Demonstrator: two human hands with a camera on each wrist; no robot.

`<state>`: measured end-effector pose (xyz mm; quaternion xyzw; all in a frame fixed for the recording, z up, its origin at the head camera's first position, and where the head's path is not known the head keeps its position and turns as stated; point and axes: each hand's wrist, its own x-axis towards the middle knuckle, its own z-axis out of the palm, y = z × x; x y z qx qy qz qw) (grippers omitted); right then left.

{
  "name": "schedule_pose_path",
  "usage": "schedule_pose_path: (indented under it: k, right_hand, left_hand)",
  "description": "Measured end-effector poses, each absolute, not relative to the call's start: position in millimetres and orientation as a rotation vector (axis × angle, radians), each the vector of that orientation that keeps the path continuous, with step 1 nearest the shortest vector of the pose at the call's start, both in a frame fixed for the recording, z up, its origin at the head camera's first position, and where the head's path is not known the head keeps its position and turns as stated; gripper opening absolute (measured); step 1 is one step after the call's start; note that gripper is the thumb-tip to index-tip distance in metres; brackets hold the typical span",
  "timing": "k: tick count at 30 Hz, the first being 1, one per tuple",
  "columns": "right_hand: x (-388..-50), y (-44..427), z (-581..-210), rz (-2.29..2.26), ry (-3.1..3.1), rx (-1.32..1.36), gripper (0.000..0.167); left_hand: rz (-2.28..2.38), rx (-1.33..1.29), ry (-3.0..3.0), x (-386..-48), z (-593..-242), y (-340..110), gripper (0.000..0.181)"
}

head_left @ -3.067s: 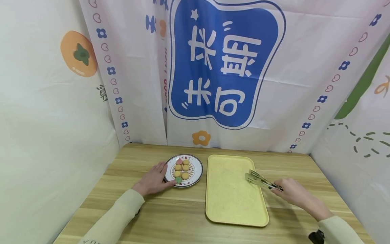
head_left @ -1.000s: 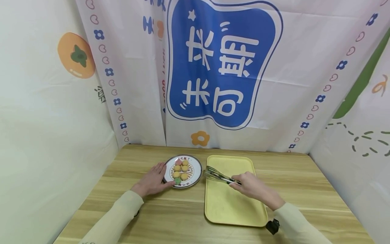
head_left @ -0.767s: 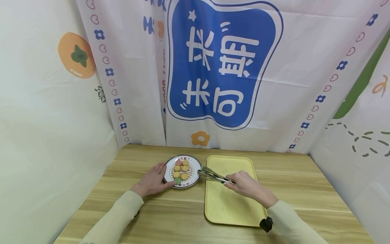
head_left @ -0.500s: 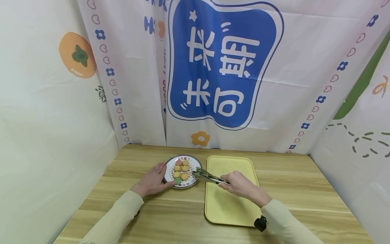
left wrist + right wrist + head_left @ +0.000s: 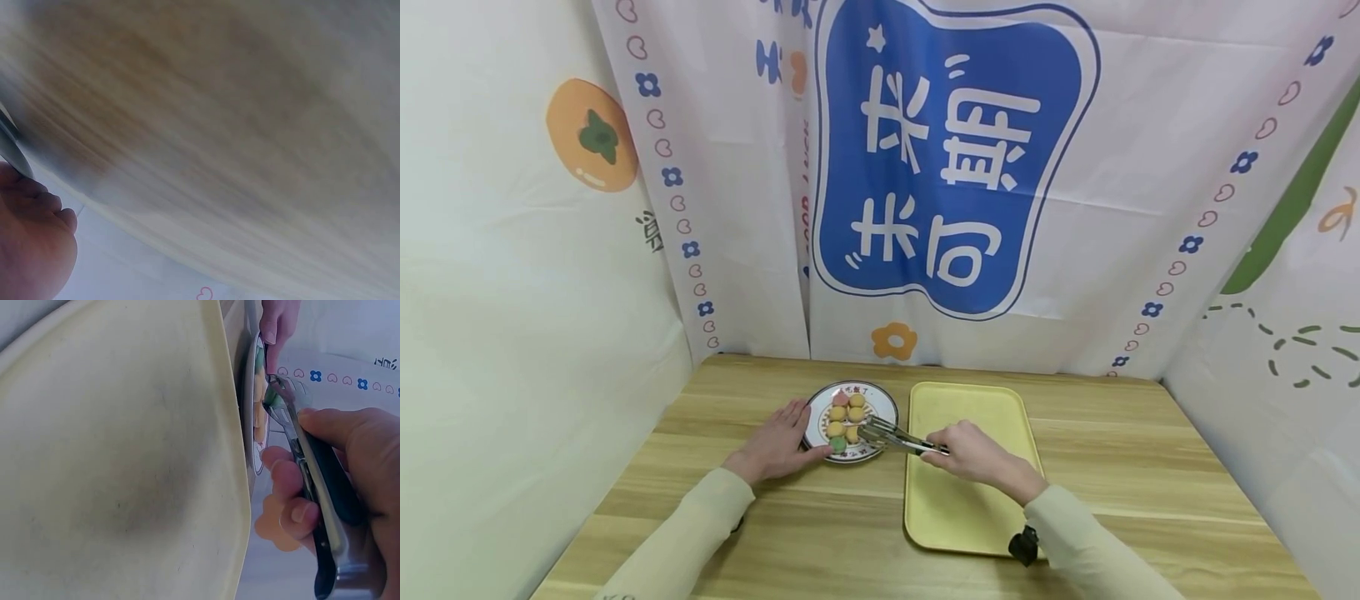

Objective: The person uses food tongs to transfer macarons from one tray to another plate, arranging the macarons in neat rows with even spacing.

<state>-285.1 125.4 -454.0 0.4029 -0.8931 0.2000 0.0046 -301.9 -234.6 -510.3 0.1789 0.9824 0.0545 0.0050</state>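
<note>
My left hand (image 5: 773,443) rests against the left edge of a white plate (image 5: 883,408), fingers straight and thumb laid along the near rim beside a green round piece (image 5: 838,445). On the plate, several yellow round cookie-like pieces (image 5: 837,429) sit in two rows, with a pink one (image 5: 840,400) at the far end. In my right hand (image 5: 976,454) is a pair of metal tongs (image 5: 328,481), gripped by the dark handles above the yellow tray. The tongs' slotted tips are over the plate's right side, at the nearest yellow piece and partly covering it. Whether they touch it I cannot tell.
A yellow rectangular tray (image 5: 970,512) lies right of the plate, under my right forearm. Both stand on a wooden table (image 5: 820,533). Printed cloth (image 5: 737,208) hangs behind and on both sides. The left wrist view shows mostly blurred wood grain.
My right hand has carried the tongs leftward from the tray's right edge, across the tray, until the tips reached over the plate. The left hand and the pieces have stayed put.
</note>
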Motion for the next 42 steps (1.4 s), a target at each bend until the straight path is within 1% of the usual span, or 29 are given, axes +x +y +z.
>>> schedule_pose_path:
  k: [12, 22, 35, 42]
  right_hand:
    - [-285, 111, -459, 0.708, -2.842, 1.241, 0.028]
    - [-290, 107, -464, 0.796, -2.88, 1.181, 0.023]
    - [-291, 105, -463, 0.791, -2.88, 1.147, 0.028]
    - [-289, 105, -461, 0.796, -2.876, 1.181, 0.02]
  left_hand:
    - [0.182, 0.579, 3.089, -302, -510, -236, 0.105]
    - [0.175, 0.575, 3.089, -303, -512, -235, 0.106]
    - [0.177, 0.566, 3.081, -300, -510, -233, 0.106]
    - [0.183, 0.571, 3.087, -299, -508, -233, 0.104]
